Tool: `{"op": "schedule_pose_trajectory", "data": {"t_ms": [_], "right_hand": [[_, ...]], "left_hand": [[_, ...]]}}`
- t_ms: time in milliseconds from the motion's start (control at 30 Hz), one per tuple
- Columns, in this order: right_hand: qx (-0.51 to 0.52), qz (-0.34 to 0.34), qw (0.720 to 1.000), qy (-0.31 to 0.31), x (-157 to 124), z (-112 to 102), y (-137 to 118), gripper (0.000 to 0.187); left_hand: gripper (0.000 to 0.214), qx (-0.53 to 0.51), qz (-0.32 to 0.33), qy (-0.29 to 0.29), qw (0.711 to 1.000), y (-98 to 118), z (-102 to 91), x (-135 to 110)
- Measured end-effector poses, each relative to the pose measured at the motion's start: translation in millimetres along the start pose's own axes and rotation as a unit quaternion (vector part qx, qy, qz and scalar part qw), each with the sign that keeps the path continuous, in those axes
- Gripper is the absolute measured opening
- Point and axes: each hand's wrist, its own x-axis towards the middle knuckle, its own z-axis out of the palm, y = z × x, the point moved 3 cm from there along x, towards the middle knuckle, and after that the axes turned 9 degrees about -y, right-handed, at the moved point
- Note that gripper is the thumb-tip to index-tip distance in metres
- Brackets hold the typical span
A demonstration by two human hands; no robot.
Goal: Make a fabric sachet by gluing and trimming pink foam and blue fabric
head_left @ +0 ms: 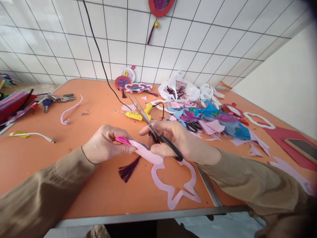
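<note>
My left hand [109,143] pinches a pink felt piece [146,152] with a bright pink loop [123,140] at its end. A dark purple tassel [129,169] hangs or lies just below that piece; I cannot tell which. In my right hand [174,140] is a pair of scissors [145,114] with black handles, fingers through the grips and blades pointing up and away, a little apart. Their blades are clear of the felt. Below my right hand lies a pale pink cut-out frame [173,198] with pointed corners.
A yellow glue gun [135,115] with a black cord lies beyond my hands. Coloured scraps [213,127] and a white plastic bag [177,87] are heaped at the back right. Keys [65,98] lie at the left, a phone [302,148] on red sheet at the right.
</note>
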Motion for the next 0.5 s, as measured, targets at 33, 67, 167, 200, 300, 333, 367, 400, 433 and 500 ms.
{"op": "schedule_pose_trajectory", "data": {"t_ms": [33, 67, 167, 200, 300, 333, 367, 400, 433, 500], "right_hand": [[-0.003, -0.011, 1.0, 0.0, -0.7, -1.4, -0.9, 0.031], [-0.008, -0.019, 1.0, -0.001, -1.3, -2.5, -1.6, 0.034], [-0.029, -0.016, 0.999, 0.004, -2.3, -2.9, -2.7, 0.04], [-0.034, -0.013, 0.999, 0.007, -2.3, -1.8, -3.1, 0.04], [-0.066, -0.018, 0.998, 0.016, -1.7, 3.5, -5.5, 0.037], [-0.083, -0.023, 0.996, 0.021, -1.6, 5.1, -6.3, 0.034], [-0.099, -0.027, 0.994, 0.024, -1.6, 6.4, -6.8, 0.03], [-0.111, -0.031, 0.993, 0.025, -1.7, 7.5, -7.2, 0.027], [-0.116, -0.033, 0.992, 0.022, -1.9, 8.3, -7.3, 0.026], [-0.11, -0.027, 0.993, 0.011, -2.3, 9.3, -7.1, 0.027]], "left_hand": [[0.015, 0.006, 0.006, 0.008, 1.0, 0.1, -1.9, -0.5], [0.016, 0.014, 0.014, 0.013, 1.0, 0.3, -3.4, -0.9], [0.015, 0.036, 0.045, -0.003, 0.998, 1.5, -3.8, -1.4], [0.014, 0.039, 0.05, -0.014, 0.998, 1.8, -2.6, -1.5], [0.015, 0.046, 0.056, -0.044, 0.996, 1.6, 2.9, -1.9], [0.017, 0.048, 0.061, -0.046, 0.996, 1.4, 4.5, -2.1], [0.018, 0.05, 0.067, -0.046, 0.995, 1.0, 6.0, -2.4], [0.02, 0.051, 0.07, -0.047, 0.995, 0.4, 7.2, -2.7], [0.02, 0.049, 0.075, -0.046, 0.995, -0.1, 8.1, -2.9], [0.021, 0.033, 0.089, -0.047, 0.994, -0.2, 9.0, -3.0]]}}
